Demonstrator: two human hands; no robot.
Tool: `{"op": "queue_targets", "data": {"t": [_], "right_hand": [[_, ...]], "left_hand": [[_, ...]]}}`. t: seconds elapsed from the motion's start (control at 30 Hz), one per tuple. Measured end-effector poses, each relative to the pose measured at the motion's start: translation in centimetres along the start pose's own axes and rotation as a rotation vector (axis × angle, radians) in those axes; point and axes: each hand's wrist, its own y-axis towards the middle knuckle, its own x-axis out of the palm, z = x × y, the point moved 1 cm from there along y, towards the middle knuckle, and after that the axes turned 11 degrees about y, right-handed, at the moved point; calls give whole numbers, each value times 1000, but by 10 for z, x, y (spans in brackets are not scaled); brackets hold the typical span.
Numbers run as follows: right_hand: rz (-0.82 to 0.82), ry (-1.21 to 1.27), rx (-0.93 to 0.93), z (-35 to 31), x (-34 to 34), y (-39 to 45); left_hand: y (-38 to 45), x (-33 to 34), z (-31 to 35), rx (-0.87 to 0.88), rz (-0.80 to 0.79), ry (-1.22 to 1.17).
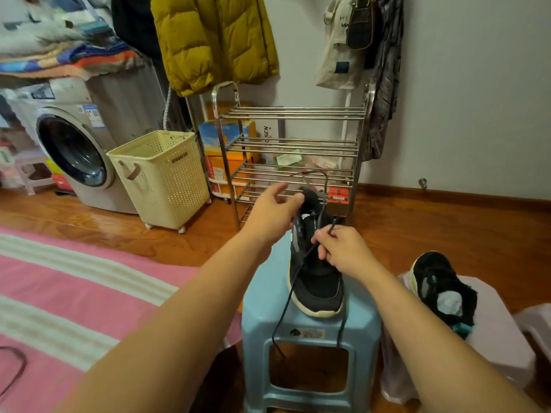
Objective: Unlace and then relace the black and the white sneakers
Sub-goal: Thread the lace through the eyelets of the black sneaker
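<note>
I count two black sneakers. One black sneaker [316,275] stands on the blue plastic stool [310,332] in front of me, its toe toward me and its heel away. The second black sneaker [441,289] lies tilted on a pale stool [501,338] to my right, well apart from the first. At the right edge I see part of one more pale stool [536,320], so there are three stools near me.

My left hand [272,213] pinches the tongue of the sneaker at its top, with thumb and fingers curled on it. My right hand [343,251] grips the black lace [287,296] with curled fingers, and one lace tip stands up from my fist. Two ends of the lace hang down over the front of the blue stool.

The floor [417,222] is brown wood and shiny. On my left lies a pink cloth with white stripes [74,281]. Behind the stool stands one metal shoe rack [293,144] with several shelves of bars, and some boxes are behind it. Beside it is one cream laundry basket [162,177], and further left one washing machine [74,153] with folded textiles on top. One yellow padded jacket [214,40] and one light cloth bag [338,49] hang on the white wall.
</note>
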Motion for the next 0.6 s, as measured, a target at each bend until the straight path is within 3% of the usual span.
{"op": "queue_targets", "data": {"t": [0.1,0.17,0.3,0.47,0.6], "right_hand": [[9,7,22,-1,-3,0],[9,45,24,4,-3,1],[18,161,65,12,-4,-2],[4,317,166,11,9,-16],[-29,316,195,0,32,-39]], "left_hand": [[-27,28,-59,-250,-93,263],[-51,52,-93,-288,-112,319],[-85,89,-116,-335,64,240],[-107,105,-104,-209,344,577],[-82,92,-114,-181,371,735]]}}
